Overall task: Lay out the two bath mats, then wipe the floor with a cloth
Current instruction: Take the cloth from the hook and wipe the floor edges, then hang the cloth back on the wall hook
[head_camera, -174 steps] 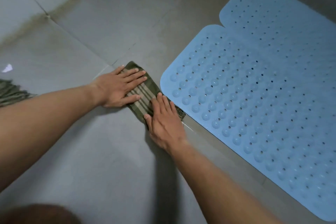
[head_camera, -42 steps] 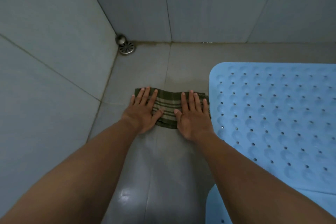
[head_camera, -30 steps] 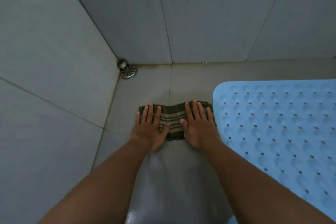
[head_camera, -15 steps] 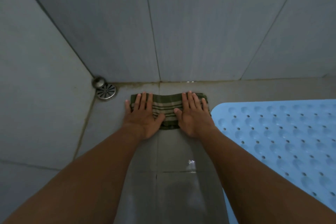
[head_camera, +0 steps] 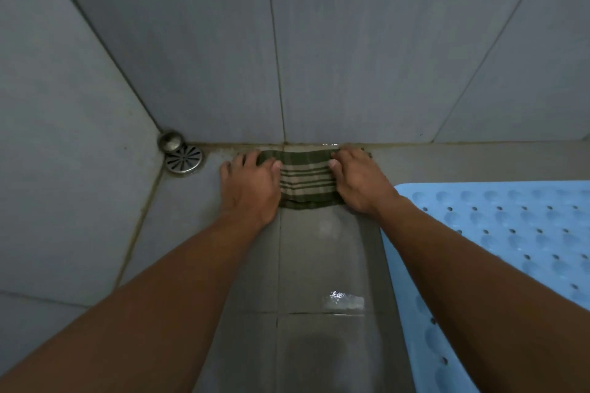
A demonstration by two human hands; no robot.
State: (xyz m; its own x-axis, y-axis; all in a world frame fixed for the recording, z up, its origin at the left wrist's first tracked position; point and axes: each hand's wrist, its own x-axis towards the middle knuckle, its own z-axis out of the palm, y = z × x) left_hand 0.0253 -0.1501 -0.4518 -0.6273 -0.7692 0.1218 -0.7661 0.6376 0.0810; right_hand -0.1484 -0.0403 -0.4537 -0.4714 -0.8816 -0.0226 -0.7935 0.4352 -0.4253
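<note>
Two hands, both mine, set on one cloth. Left hand point(head_camera: 249, 190) presses the left end, right hand point(head_camera: 362, 185) the right end, thumbs lying on top. My fingers point(head_camera: 242, 160) bend down at the far edge; whether they grip or only press, I cannot tell.

One green striped cloth point(head_camera: 306, 182), folded, on the grey floor point(head_camera: 319, 265), its far edge against the foot of the wall point(head_camera: 287, 41).

One blue bath mat point(head_camera: 510, 249), flat, just right of my right arm.

One round metal drain point(head_camera: 183, 159) in the corner, left of the cloth.

One wet glint point(head_camera: 344, 298) on the tile between my arms.
</note>
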